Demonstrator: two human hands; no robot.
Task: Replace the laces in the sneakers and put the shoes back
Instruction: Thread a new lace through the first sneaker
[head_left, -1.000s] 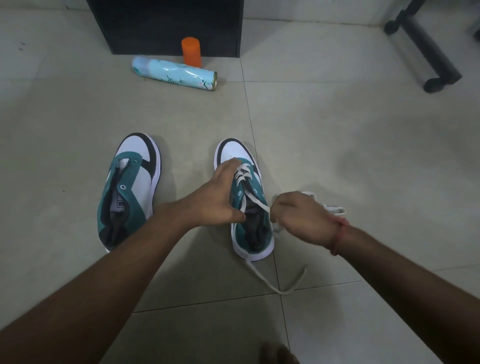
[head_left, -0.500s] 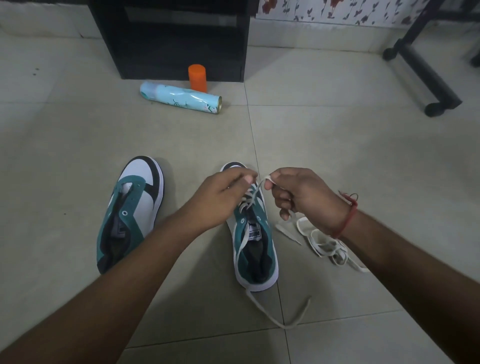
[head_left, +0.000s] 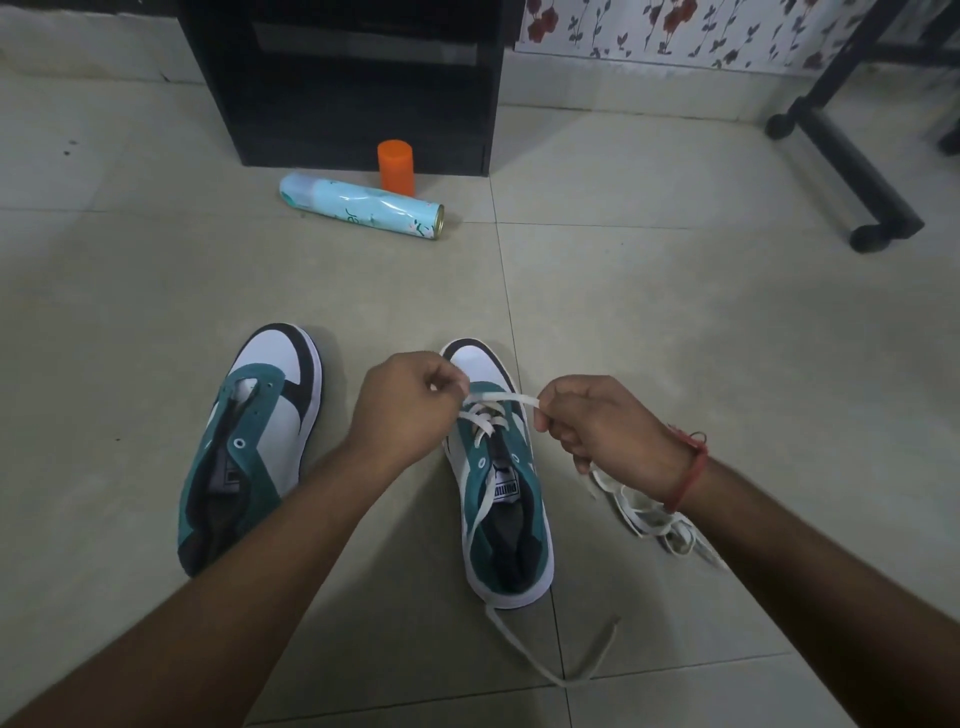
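Two teal-and-white sneakers are set side by side on the tiled floor (head_left: 675, 338), toes pointing away. The left sneaker (head_left: 254, 441) is unlaced, its eyelets bare. The right sneaker (head_left: 498, 483) is partly threaded with a white lace (head_left: 501, 400) across its front eyelets. A stretch of this lace is held taut above the toe between both hands: it is pinched by the curled fingers of the left hand (head_left: 405, 410) at one end and by the thumb and curled fingers of the right hand (head_left: 602, 431) at the other. One loose end is trailed down the shoe's side and onto the floor behind the heel. A second lace (head_left: 654, 525) is piled on the floor just right of the right sneaker, partly hidden by the right wrist, on which a red thread (head_left: 688, 470) is worn. Farther off, a pale blue can (head_left: 358, 205) is laid on its side near an upright orange cylinder (head_left: 396, 166), in front of a black cabinet (head_left: 343, 78).
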